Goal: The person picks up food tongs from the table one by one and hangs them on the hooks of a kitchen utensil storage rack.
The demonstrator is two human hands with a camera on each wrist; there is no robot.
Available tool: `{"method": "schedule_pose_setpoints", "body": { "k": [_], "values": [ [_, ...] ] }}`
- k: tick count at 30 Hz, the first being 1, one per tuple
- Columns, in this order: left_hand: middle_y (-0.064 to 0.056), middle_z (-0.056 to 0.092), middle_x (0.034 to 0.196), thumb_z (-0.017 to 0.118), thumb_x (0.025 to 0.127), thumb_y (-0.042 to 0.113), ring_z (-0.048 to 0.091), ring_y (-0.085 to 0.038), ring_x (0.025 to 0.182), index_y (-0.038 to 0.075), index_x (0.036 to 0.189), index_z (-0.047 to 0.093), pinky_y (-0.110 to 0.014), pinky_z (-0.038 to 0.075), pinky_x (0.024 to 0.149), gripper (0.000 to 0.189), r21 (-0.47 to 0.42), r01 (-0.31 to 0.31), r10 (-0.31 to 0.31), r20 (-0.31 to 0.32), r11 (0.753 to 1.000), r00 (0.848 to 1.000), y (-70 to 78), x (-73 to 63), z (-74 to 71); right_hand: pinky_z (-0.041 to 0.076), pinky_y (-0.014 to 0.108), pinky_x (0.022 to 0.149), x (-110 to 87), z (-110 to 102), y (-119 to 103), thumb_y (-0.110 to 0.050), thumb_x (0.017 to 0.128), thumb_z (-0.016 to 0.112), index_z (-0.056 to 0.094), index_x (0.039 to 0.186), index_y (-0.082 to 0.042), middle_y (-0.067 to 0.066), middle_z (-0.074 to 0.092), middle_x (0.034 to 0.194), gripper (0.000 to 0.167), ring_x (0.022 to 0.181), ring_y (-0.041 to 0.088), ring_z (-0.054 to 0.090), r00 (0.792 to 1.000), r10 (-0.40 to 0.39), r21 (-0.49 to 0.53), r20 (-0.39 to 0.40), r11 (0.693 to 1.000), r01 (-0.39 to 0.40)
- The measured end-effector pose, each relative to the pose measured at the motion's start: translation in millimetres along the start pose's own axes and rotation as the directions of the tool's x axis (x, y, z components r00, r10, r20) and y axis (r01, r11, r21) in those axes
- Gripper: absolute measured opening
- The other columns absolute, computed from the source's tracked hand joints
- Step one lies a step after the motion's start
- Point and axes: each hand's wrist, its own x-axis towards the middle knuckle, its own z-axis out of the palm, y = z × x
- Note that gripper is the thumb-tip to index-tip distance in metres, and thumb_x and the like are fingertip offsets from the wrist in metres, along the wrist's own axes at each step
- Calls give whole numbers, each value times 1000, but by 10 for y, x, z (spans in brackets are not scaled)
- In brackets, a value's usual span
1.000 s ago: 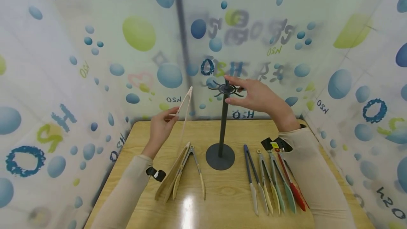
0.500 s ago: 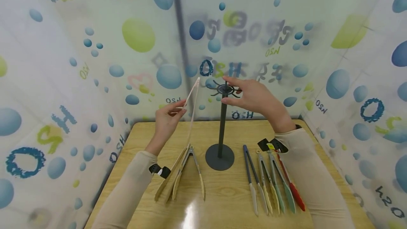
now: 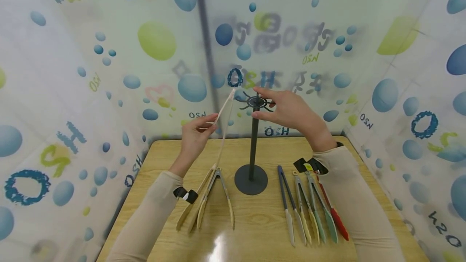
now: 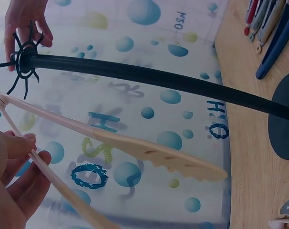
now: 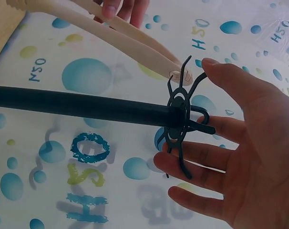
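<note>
Tongs (image 4: 123, 144) moved nearer stand (image 3: 254, 140), hinge (image 3: 233, 91) above left hand (image 3: 195, 137) pinching them; right hand (image 3: 293, 109) grips hooks (image 5: 201, 127).

On my feed the stand (image 3: 254, 144) looks like matt dark metal. All-pale tongs (image 4: 111, 139) left of it: smooth plastic. Green-tipped tongs (image 3: 329, 220) right of it: metal arms, plasticky tips. Surface (image 3: 262, 233) under it: glossy wood-grain.

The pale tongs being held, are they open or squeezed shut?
Open: in the left wrist view, the pale tongs spread into two arms from one joined end; the left grip pinches just one.
</note>
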Motion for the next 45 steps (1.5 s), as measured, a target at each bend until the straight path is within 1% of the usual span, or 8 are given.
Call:
{"method": "schedule_pose_setpoints", "body": {
  "k": [8, 14, 17, 18, 22, 25, 34, 45],
  "values": [
    [-19, 73, 116, 74, 86, 0, 72, -38, 93, 6, 118, 73, -17, 56, 72, 33, 31, 14, -15, 48, 999, 999, 25, -7, 80, 50, 52, 97, 9, 17, 20, -61, 91, 61, 23, 158, -36, 6, 50, 152, 81, 122, 30, 62, 1000, -5, 9, -8, 1000, 5],
    [-24, 73, 110, 72, 86, -4, 72, -40, 91, -1, 116, 72, -24, 60, 73, 31, 53, -2, -1, 64, 999, 998, 261, -66, 104, 51, 52, 96, 8, 15, 20, -61, 91, 60, 23, 158, -35, 6, 50, 152, 81, 120, 29, 63, 1000, -7, 6, -16, 1000, 7],
    [-25, 72, 108, 72, 86, -4, 72, -40, 91, -2, 116, 72, -34, 62, 74, 30, 60, -17, 13, 70, 998, 997, 305, -99, 124, 51, 51, 95, 4, 15, 12, -62, 91, 60, 23, 157, -36, 5, 51, 151, 80, 120, 29, 63, 1000, -5, 7, -16, 1000, 5],
    [-25, 72, 109, 72, 86, -4, 72, -40, 92, -2, 117, 71, -38, 62, 75, 31, 62, -16, 11, 72, 998, 997, 299, -103, 136, 52, 51, 95, 3, 15, 11, -62, 90, 60, 23, 157, -37, 5, 51, 151, 81, 119, 28, 63, 1000, -4, 7, -17, 1000, 4],
    [-17, 74, 112, 74, 87, 3, 74, -33, 91, 7, 120, 72, -44, 61, 75, 34, 79, -21, 14, 87, 997, 996, 74, -69, 202, 52, 51, 96, 19, 14, 14, -62, 90, 61, 24, 157, -36, 6, 51, 151, 81, 119, 28, 64, 1000, -7, 5, -26, 1000, 7],
    [-13, 74, 112, 76, 87, 7, 74, -27, 89, 13, 122, 71, -39, 62, 74, 36, 103, -30, 19, 106, 994, 994, -78, -48, 258, 52, 52, 96, 27, 15, 20, -61, 90, 61, 25, 158, -33, 7, 51, 151, 81, 118, 29, 64, 999, -12, 3, -31, 1000, 13],
    [-16, 74, 109, 73, 89, 6, 74, -29, 90, 9, 127, 66, -42, 61, 74, 40, 119, 5, -25, 168, 993, 985, -115, -102, 397, 51, 51, 97, 11, 24, 21, -63, 90, 60, 22, 157, -38, 4, 51, 151, 82, 122, 29, 62, 1000, -5, 38, -16, 999, 5],
    [-14, 74, 104, 71, 91, 7, 73, -27, 89, 10, 129, 63, -32, 60, 72, 39, 119, 50, -73, 199, 992, 977, -155, -167, 506, 52, 50, 95, -1, 27, 29, -63, 90, 60, 23, 158, -35, 6, 53, 150, 81, 120, 29, 63, 1000, -20, 38, -23, 999, 21]
  ]
}}
